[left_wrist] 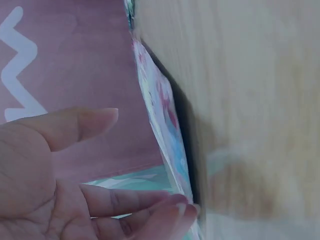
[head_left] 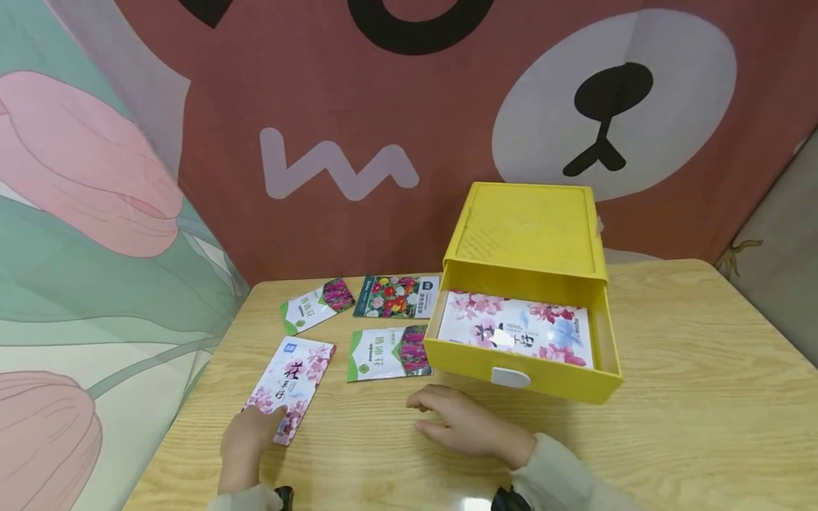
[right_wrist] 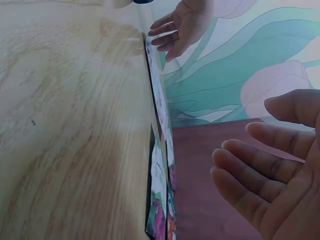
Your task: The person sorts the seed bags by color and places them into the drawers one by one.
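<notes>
My left hand (head_left: 251, 434) is at the near left end of a white packet with pink blossoms (head_left: 290, 383) that lies slanted on the table. In the left wrist view the fingertips (left_wrist: 187, 207) touch the packet's edge while the thumb stands well apart from it. Over the table in front of the yellow drawer box (head_left: 530, 227) hovers my right hand (head_left: 463, 422), fingers loosely bent and holding nothing. The drawer is pulled out, and a second blossom packet (head_left: 517, 328) lies flat inside it.
Behind the left packet lie a green-and-white seed packet (head_left: 313, 305) and a dark packet with colourful flowers (head_left: 396, 297). Another green-and-white packet (head_left: 386, 355) reaches the drawer's left side. A cloth backdrop (head_left: 332, 234) hangs behind the wooden table (head_left: 690, 397).
</notes>
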`<action>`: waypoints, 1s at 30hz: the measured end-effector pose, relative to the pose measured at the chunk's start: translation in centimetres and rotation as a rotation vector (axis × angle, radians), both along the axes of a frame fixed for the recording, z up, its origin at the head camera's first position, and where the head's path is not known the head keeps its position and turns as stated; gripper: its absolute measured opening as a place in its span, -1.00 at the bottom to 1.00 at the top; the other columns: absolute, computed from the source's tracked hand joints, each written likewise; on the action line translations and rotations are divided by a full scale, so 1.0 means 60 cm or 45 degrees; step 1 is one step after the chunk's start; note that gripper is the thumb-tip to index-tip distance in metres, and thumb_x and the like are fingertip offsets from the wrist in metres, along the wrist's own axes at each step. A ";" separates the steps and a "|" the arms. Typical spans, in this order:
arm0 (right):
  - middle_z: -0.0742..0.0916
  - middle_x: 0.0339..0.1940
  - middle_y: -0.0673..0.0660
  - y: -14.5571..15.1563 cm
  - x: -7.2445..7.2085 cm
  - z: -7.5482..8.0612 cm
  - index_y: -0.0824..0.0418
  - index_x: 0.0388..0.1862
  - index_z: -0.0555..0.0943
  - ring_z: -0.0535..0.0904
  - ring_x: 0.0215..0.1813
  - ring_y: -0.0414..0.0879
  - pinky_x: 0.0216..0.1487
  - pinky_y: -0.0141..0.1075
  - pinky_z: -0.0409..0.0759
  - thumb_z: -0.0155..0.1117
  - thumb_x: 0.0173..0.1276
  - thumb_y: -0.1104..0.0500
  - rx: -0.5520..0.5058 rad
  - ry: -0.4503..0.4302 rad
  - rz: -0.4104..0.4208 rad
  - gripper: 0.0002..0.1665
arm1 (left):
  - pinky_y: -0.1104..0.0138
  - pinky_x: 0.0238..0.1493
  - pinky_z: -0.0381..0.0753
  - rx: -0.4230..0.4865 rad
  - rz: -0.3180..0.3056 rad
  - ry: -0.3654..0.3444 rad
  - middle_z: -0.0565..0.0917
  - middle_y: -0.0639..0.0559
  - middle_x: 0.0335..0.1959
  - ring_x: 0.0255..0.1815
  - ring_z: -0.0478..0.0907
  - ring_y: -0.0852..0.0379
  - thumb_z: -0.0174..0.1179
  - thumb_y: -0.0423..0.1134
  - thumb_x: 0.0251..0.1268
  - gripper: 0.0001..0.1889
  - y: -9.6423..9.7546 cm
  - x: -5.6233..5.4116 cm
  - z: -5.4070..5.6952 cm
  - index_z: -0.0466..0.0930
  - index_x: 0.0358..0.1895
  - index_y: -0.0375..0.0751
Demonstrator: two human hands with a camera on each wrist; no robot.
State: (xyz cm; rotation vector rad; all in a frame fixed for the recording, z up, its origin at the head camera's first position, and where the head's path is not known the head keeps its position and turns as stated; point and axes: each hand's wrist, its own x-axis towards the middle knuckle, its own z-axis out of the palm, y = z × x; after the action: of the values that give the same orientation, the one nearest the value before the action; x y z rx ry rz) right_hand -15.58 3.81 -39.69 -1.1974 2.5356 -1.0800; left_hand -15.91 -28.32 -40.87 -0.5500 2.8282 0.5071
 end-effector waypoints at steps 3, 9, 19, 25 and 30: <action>0.55 -0.13 0.12 -0.002 -0.004 -0.004 0.29 -0.04 0.44 0.45 -0.10 -0.11 -0.05 -0.34 0.40 0.05 0.25 0.21 0.007 -0.015 -0.005 -0.69 | 0.00 -0.29 0.42 -0.013 0.017 0.015 0.38 -0.56 -0.15 -0.17 0.37 -0.38 -0.07 0.05 0.12 -0.32 -0.006 -0.001 -0.001 0.31 -0.10 -0.71; 0.55 -0.11 0.09 -0.006 -0.013 -0.010 0.30 -0.03 0.44 0.44 -0.09 -0.14 -0.06 -0.33 0.40 0.06 0.24 0.19 0.036 -0.057 -0.025 -0.67 | 0.06 -0.46 0.45 -0.018 0.082 0.004 0.44 -0.51 -0.24 -0.30 0.44 -0.26 0.02 0.06 0.04 -0.35 -0.016 -0.008 0.001 0.39 -0.18 -0.65; 0.55 -0.10 0.13 -0.014 -0.030 -0.021 0.32 -0.03 0.44 0.46 -0.10 -0.09 -0.07 -0.32 0.42 0.05 0.25 0.19 0.039 -0.173 -0.094 -0.67 | 0.00 -0.36 0.43 0.000 0.073 -0.135 0.37 -0.53 -0.16 -0.24 0.41 -0.25 0.12 0.29 -0.17 -0.08 -0.036 -0.021 0.001 0.29 -0.05 -0.62; 0.55 -0.12 0.13 -0.018 -0.040 -0.029 0.33 -0.05 0.44 0.47 -0.12 -0.07 -0.09 -0.32 0.43 0.05 0.25 0.20 0.018 -0.179 -0.092 -0.68 | -0.17 -0.23 0.30 0.029 0.051 -0.103 0.22 -0.58 -0.14 -0.13 0.23 -0.45 0.21 0.27 -0.28 0.01 -0.044 -0.020 -0.002 0.18 0.02 -0.63; 0.55 -0.13 0.13 -0.019 -0.044 -0.033 0.31 -0.05 0.44 0.46 -0.13 -0.08 -0.09 -0.31 0.43 0.06 0.25 0.19 0.017 -0.179 -0.098 -0.68 | -0.15 -0.24 0.29 0.003 0.040 -0.065 0.18 -0.59 -0.20 -0.17 0.18 -0.47 0.27 0.31 -0.45 0.10 -0.050 -0.019 -0.004 0.16 0.01 -0.66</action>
State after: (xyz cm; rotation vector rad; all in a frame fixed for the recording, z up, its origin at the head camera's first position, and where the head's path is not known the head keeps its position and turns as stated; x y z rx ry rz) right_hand -18.20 2.66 -41.70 -0.9909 2.4952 -1.1203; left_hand -17.06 -31.30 -41.14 -0.5997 2.7744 0.4945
